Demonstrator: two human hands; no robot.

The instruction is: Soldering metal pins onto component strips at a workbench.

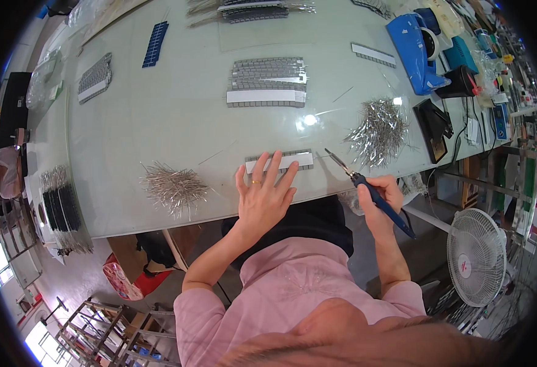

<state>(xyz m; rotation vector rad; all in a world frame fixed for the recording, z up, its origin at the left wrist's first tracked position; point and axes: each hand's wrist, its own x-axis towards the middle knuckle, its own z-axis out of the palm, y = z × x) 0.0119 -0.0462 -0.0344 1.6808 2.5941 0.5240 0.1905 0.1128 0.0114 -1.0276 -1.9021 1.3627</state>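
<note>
While my left hand (263, 192) lies spread on the strip (305, 160) near the table's (158, 122) front edge, my right hand (381, 199) clamps the iron (360, 181), tip just beside; stacked strips (267, 79) look done, this one and loose wires (378, 131) probably remain.

loads of room: surface (152, 125), mid-left | in the way: left wire heap (173, 186), right wire heap (377, 131), soldering iron (359, 180)

a blue tape dispenser (408, 49) stands at upper right, a white fan (477, 258) at lower right, a red bag (119, 279) at lower left.
</note>
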